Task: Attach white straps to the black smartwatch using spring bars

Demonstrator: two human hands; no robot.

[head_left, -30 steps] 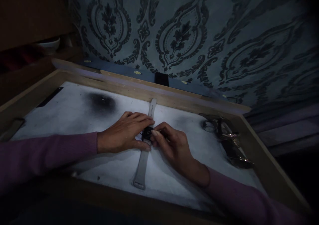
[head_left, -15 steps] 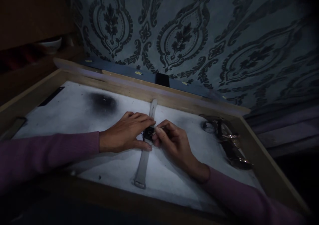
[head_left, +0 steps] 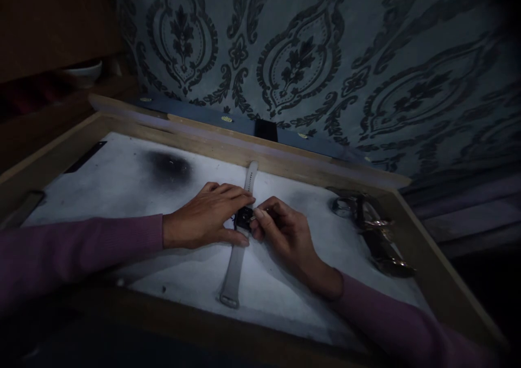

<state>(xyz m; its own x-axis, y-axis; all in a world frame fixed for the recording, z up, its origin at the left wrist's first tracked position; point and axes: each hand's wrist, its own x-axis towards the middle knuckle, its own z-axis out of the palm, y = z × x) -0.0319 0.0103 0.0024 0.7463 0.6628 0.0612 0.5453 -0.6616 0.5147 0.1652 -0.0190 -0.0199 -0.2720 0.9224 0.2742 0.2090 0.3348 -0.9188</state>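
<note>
A wristwatch with a dark square case [head_left: 243,217] and a pale grey strap [head_left: 232,276] lies lengthwise on the white surface. My left hand [head_left: 205,216] reaches in from the left and steadies it, fingers on the far edge of the case and thumb on the near strap end. From the right, my right hand [head_left: 283,229] pinches a small thin metal tool [head_left: 253,218] between thumb and fingers. The tool's tip is at the right side of the case. Most of the tool is hidden by the fingers, so its kind does not show.
A wooden tray rim [head_left: 285,156] surrounds the white surface [head_left: 293,297]. Several more watches [head_left: 378,238] lie along the right side. Dark flat pieces [head_left: 85,157] sit at the left edge, and a dark smudge [head_left: 166,168] marks the surface. A patterned wall stands behind.
Both hands and the watch stay nearly where they were. The tool's tip at the case has shifted only very slightly.
</note>
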